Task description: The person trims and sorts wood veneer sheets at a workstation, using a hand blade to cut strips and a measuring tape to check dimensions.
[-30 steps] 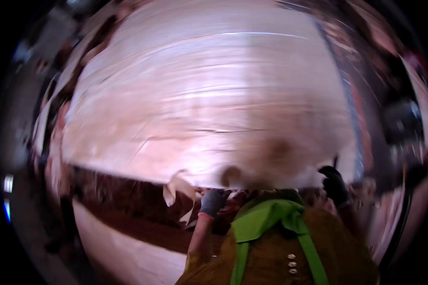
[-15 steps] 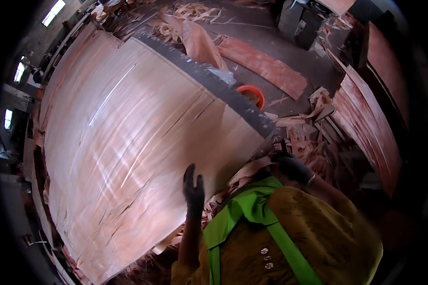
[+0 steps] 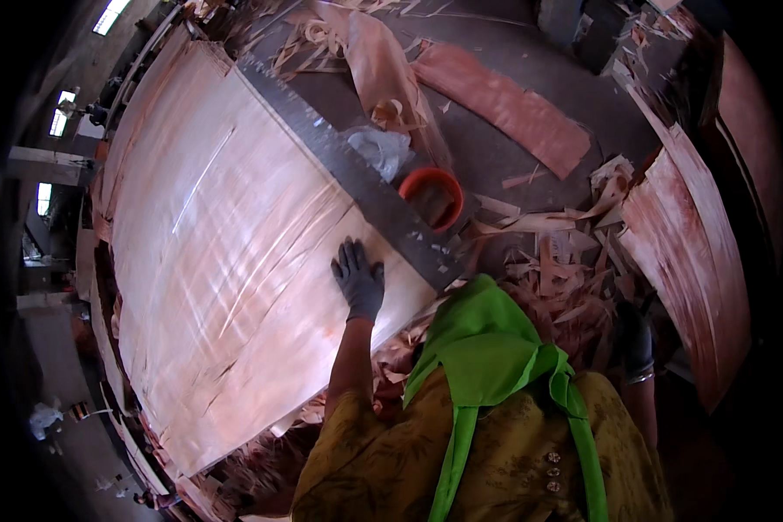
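Note:
A large pale wood veneer sheet point(image 3: 235, 252) with long cracks covers a stack on my left. My left hand point(image 3: 358, 280), in a grey glove, lies on the sheet near its right end, fingers spread and holding nothing. My right hand point(image 3: 636, 341), also in a dark glove, hangs low at my right side, apart from the sheet. It is above the veneer scraps, and its fingers are lost in shadow, so I cannot make out whether it holds anything. A dark straight strip point(image 3: 357, 165) runs along the sheet's far right edge.
Beyond the strip stand an orange bucket point(image 3: 432, 199) and a crumpled clear plastic bag point(image 3: 379, 150). A reddish veneer piece point(image 3: 505, 104) lies on the floor. Veneer scraps point(image 3: 552, 291) are heaped ahead of me, and bent reddish sheets point(image 3: 687, 252) lean at the right.
My left hand has moved forward and lies flat on the sheet. My right hand has swung right and back, away from the sheet's corner. The view has shifted, showing more of the bucket.

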Demonstrator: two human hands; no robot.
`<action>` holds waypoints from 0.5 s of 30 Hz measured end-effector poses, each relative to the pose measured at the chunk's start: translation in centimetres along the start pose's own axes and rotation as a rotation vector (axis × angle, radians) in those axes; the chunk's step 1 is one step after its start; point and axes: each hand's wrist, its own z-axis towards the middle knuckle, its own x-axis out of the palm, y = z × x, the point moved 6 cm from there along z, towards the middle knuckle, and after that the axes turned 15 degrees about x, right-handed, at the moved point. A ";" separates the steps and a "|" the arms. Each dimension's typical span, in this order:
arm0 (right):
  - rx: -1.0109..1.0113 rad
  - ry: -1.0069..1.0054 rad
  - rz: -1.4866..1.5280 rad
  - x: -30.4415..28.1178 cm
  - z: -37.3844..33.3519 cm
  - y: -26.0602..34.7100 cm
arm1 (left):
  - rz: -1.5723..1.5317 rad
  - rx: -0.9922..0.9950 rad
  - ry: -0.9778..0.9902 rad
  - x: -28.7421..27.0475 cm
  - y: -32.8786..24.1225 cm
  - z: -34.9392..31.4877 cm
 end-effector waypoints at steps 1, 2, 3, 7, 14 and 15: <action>0.065 0.038 0.137 0.5 0.0 0.4 | 0.015 -0.001 0.004 0.2 0.1 0.1; 0.105 -0.016 0.118 0.6 0.7 0.2 | 0.028 -0.007 0.013 0.2 -0.1 0.2; 0.145 -0.067 0.102 0.9 1.3 -0.1 | -0.006 -0.012 0.025 0.2 0.2 0.5; 0.265 -0.047 0.047 2.9 5.2 2.6 | 0.069 -0.091 0.061 -2.6 -1.6 5.3; 0.256 0.031 -0.196 13.5 13.3 13.1 | -0.604 -0.082 -0.278 2.3 -7.7 25.0; 0.307 0.036 -0.236 15.0 14.1 14.3 | -0.510 -0.198 -0.337 5.6 -5.3 26.3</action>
